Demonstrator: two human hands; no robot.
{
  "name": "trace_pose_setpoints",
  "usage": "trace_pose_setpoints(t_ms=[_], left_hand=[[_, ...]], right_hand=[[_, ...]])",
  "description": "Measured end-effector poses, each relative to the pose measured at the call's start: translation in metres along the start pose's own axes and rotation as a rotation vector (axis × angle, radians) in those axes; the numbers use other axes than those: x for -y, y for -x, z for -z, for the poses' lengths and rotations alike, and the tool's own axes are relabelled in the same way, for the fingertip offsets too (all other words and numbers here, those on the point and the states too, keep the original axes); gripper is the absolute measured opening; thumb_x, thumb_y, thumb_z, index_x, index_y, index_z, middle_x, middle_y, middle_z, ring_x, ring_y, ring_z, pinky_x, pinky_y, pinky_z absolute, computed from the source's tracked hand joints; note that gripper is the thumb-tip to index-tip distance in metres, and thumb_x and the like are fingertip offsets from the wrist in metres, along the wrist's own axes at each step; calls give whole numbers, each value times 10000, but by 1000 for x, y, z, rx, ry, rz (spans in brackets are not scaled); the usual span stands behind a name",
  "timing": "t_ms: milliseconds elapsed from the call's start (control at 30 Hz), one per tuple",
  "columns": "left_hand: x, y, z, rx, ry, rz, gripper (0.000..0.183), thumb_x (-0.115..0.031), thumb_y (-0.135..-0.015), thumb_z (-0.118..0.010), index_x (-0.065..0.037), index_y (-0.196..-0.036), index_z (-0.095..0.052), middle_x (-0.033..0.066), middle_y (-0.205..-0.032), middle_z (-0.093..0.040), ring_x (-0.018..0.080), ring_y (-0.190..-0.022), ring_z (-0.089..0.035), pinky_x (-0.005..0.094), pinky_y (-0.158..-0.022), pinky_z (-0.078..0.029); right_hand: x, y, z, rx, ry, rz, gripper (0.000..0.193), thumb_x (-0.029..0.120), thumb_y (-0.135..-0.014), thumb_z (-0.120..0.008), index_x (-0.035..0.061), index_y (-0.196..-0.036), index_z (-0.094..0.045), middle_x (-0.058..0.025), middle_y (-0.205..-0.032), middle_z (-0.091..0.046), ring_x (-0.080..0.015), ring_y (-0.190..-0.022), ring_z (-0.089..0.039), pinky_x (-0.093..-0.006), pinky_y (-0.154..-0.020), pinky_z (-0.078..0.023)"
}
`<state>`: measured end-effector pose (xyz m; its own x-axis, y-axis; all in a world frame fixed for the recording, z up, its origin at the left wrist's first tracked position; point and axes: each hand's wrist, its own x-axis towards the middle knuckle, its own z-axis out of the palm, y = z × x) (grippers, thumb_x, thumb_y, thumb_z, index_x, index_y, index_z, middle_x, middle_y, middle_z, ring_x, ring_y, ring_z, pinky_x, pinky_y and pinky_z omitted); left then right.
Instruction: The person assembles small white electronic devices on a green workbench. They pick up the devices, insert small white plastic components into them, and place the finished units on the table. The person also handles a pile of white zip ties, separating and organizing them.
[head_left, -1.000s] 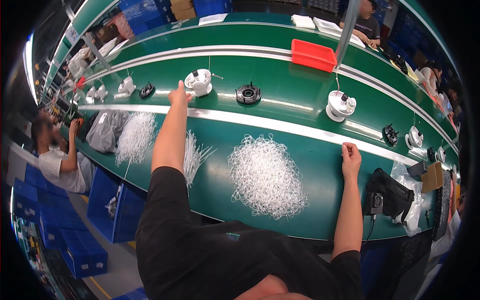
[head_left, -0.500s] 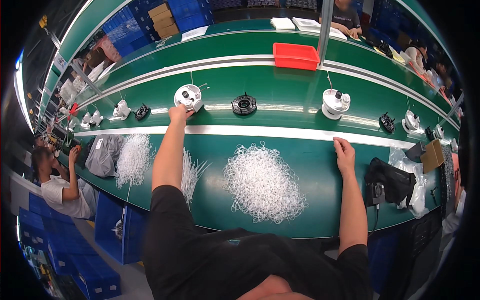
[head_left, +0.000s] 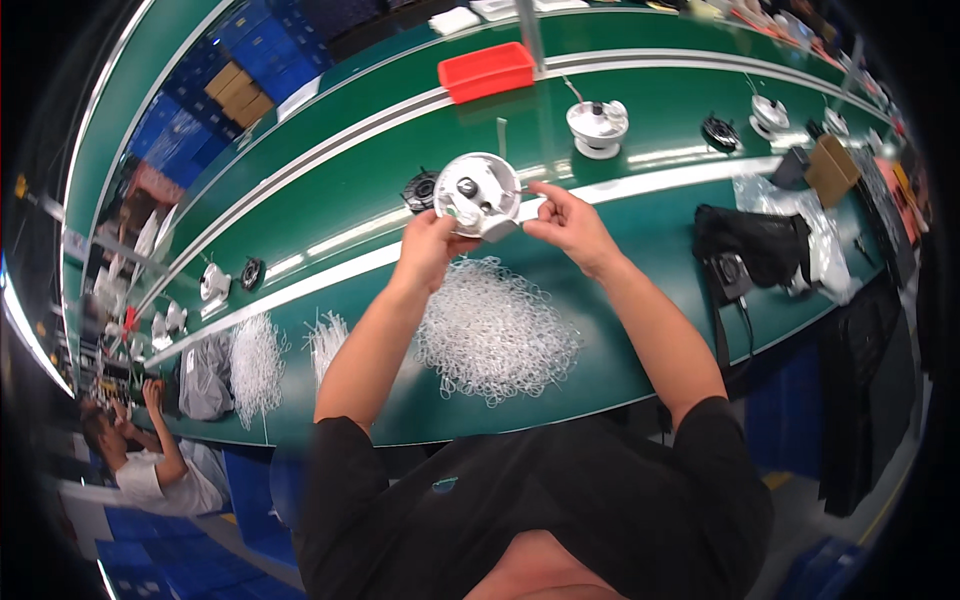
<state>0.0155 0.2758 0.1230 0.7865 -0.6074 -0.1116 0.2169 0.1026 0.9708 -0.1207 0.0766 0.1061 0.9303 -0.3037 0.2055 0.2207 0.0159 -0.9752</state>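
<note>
A white round plastic housing (head_left: 492,170) with a black round part inside is raised over the far side of the bench, tilted so its inside faces me. My left hand (head_left: 430,248) grips its lower left rim, thumb and fingers closed on it. My right hand (head_left: 572,228) is at the housing's right edge, index finger and thumb apart, the index fingertip by a short thin wire; whether it touches the wire is unclear. A black ring-shaped part (head_left: 421,190) lies partly hidden behind the housing. Below both hands spreads a pile of looped white ties (head_left: 497,335).
Another white housing (head_left: 598,128) stands farther right, with a black ring part (head_left: 719,131) beyond it. Behind is a red tray (head_left: 487,73). Straight white ties (head_left: 325,345) lie left; a black bag (head_left: 755,240) lies right. A co-worker (head_left: 160,470) sits at far left.
My left hand has lifted the white housing off the bench and brought it right and nearer. My right hand has moved from the bench's white strip to the housing. The view has turned.
</note>
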Motion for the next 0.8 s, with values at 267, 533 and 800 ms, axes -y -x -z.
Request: trace_pose_setpoints(t_ms=[267,533,800], left_hand=[[36,9,-83,182,-196,161,270,-20,-876,-523,124,-1102,-559,176,-1035,-668,242,-871,-711,297,-750,-621],[47,14,-106,273,-316,234,255,-18,-865,-573,133,-1070,-571,178,-1008,-671,227,-816,-711,296,-725,-624],[60,17,-101,282,-344,316,275,-54,-890,-574,132,-1092,-594,182,-992,-695,219,-776,-727,279,-655,-600]], right_hand=[[2,38,62,-225,205,102,387,69,-855,-741,3,-1226,-651,47,-803,-522,-33,-684,-458,-203,-608,-400],[7,39,81,-308,567,189,325,92,-851,-737,-29,-1141,-655,-54,-784,-614,-100,-661,-570,-268,-632,-499],[-5,35,78,-468,229,11,265,91,-876,-732,-50,-1072,-623,-63,-832,-660,-80,-739,-600,-255,-670,-495]])
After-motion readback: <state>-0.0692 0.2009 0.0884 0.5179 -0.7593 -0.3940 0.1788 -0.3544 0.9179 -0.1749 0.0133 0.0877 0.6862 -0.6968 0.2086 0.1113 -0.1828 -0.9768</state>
